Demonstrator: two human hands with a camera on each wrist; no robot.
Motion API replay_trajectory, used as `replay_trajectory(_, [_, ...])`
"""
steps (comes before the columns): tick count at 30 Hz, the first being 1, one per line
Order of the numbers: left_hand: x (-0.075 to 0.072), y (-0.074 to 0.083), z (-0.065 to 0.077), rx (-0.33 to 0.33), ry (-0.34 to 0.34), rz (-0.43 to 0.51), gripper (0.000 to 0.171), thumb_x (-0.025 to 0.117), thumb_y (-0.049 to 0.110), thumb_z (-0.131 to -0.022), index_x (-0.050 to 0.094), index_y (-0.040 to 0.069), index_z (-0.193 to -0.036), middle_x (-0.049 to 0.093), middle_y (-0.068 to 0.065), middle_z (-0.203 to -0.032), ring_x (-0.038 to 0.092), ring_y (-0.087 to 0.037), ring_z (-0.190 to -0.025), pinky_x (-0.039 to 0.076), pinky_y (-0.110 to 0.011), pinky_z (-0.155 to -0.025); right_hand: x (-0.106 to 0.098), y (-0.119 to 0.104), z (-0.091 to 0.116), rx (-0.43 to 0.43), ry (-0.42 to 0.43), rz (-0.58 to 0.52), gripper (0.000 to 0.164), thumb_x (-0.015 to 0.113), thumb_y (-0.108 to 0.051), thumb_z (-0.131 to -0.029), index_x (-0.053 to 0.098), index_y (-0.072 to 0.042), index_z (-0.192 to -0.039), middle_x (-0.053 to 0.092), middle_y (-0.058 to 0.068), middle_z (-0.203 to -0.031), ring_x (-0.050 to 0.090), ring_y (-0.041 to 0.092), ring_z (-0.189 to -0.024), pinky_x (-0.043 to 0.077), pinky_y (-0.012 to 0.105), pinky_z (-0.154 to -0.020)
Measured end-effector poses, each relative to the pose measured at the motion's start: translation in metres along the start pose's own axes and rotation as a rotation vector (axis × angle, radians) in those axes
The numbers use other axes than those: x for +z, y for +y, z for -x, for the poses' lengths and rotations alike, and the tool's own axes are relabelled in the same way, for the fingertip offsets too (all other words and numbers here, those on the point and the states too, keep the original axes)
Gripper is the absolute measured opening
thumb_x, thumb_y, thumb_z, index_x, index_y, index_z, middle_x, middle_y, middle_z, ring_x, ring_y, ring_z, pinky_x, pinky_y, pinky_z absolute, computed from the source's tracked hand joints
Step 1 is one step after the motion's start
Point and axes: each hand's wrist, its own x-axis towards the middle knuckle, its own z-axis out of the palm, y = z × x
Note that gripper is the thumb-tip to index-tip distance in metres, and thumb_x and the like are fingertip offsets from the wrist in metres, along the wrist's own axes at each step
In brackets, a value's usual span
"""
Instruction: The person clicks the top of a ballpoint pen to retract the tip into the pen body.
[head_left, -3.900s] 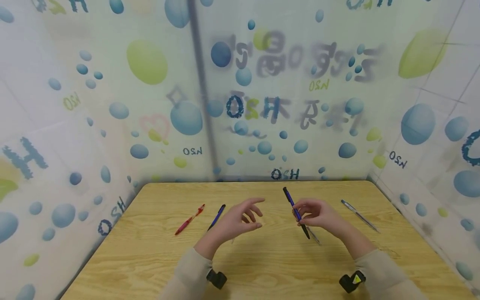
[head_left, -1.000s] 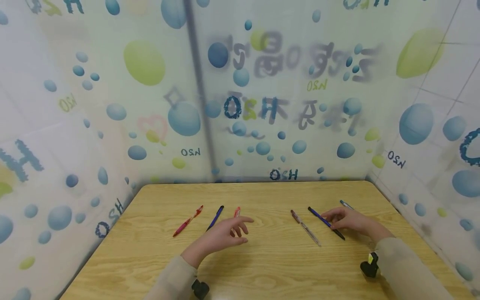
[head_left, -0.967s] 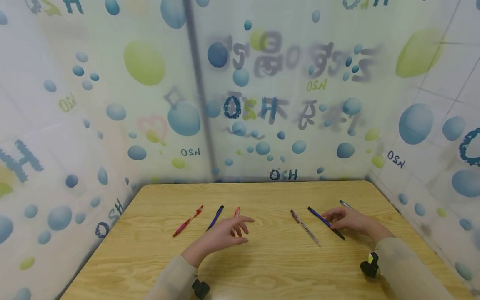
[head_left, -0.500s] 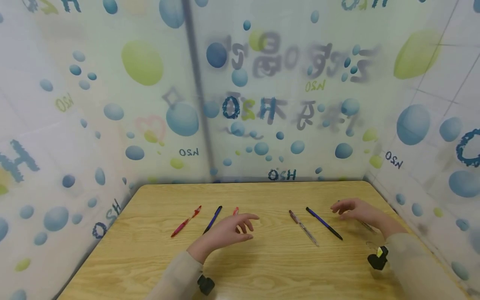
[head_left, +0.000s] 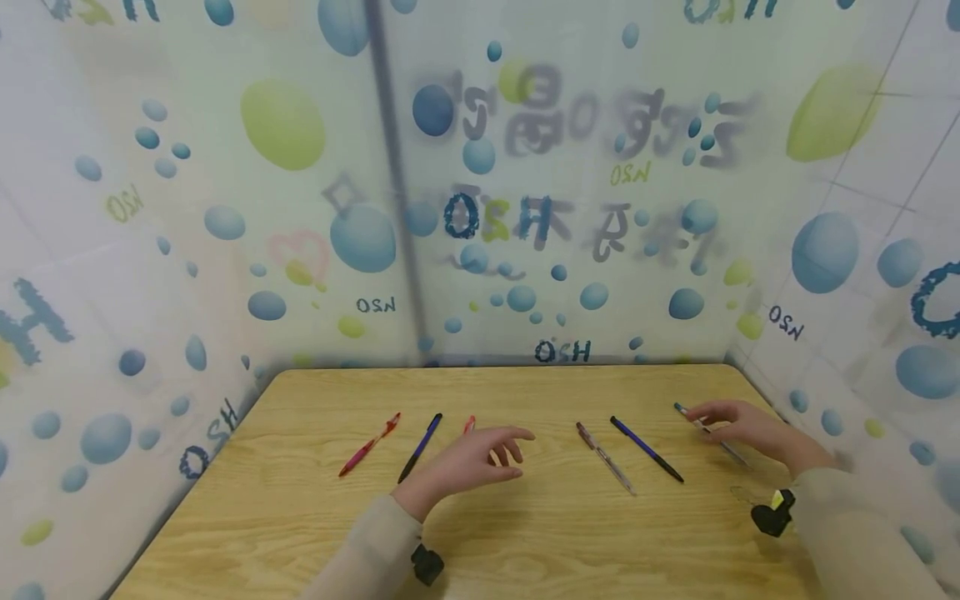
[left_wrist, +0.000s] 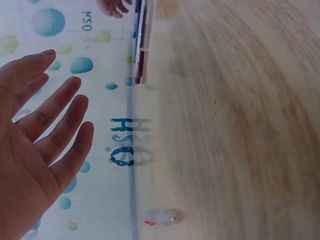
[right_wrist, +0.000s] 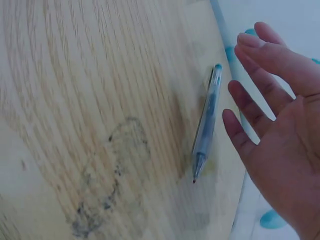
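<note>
In the head view my right hand (head_left: 761, 432) is over a clear pen with a teal end (head_left: 731, 451), hiding part of it. The right wrist view shows that clear pen (right_wrist: 206, 122) lying on the wooden table, a small gap away from the relaxed fingers (right_wrist: 247, 102). My left hand (head_left: 474, 457) hovers with loosely bent fingers and holds nothing. Beneath it a red-tipped pen (head_left: 469, 423) is mostly hidden. Left of that lie a blue-and-black pen (head_left: 422, 446) and a red pen (head_left: 369, 445). Between the hands rest a brown-ended clear pen (head_left: 606, 458) and another blue-and-black pen (head_left: 648, 450).
The wooden table (head_left: 570, 550) meets a patterned curtain (head_left: 480, 333) at its back and along both sides. Dark scribble marks (right_wrist: 112, 175) show on the tabletop near the right hand. Small black cameras (head_left: 427, 565) are worn on both wrists.
The right hand laid the blue-and-black pen down right of the brown-ended one, let go, and moved right over the teal-ended pen. The left hand shifted slightly right over the last second.
</note>
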Motion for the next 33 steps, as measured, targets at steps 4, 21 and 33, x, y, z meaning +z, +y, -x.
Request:
replay_trajectory(4, [0.005, -0.004, -0.001, 0.008, -0.003, -0.004, 0.048, 0.067, 0.021, -0.095, 0.052, 0.017, -0.141, 0.066, -0.003, -0.108, 0.061, -0.005, -0.088, 0.051, -0.026, -0.079, 0.0, 0.004, 0.004, 0.028, -0.003, -0.045, 0.043, 0.064, -0.007, -0.092, 0.053, 0.012, -0.13, 0.048, 0.033, -0.132, 0.053, 0.036, -0.112, 0.05, 0.026, -0.081])
replay_trajectory(21, [0.012, -0.011, -0.002, -0.012, -0.01, -0.026, 0.049, 0.066, 0.023, -0.095, 0.051, 0.017, -0.141, 0.065, 0.003, -0.105, 0.061, -0.004, -0.088, 0.051, -0.026, -0.079, -0.001, 0.028, 0.007, 0.085, -0.03, -0.115, 0.047, 0.068, -0.008, -0.09, 0.053, 0.016, -0.128, 0.059, 0.022, -0.121, 0.057, 0.004, -0.098, 0.05, 0.025, -0.079])
replay_trajectory(33, [0.02, -0.009, -0.018, 0.002, -0.02, -0.046, 0.048, 0.067, 0.021, -0.095, 0.053, 0.017, -0.14, 0.064, 0.008, -0.102, 0.06, -0.002, -0.086, 0.051, -0.024, -0.075, -0.003, 0.031, -0.001, 0.093, -0.029, 0.052, 0.045, 0.078, -0.009, -0.082, 0.063, 0.011, -0.12, 0.06, 0.022, -0.118, 0.056, 0.01, -0.099, 0.048, 0.021, -0.078])
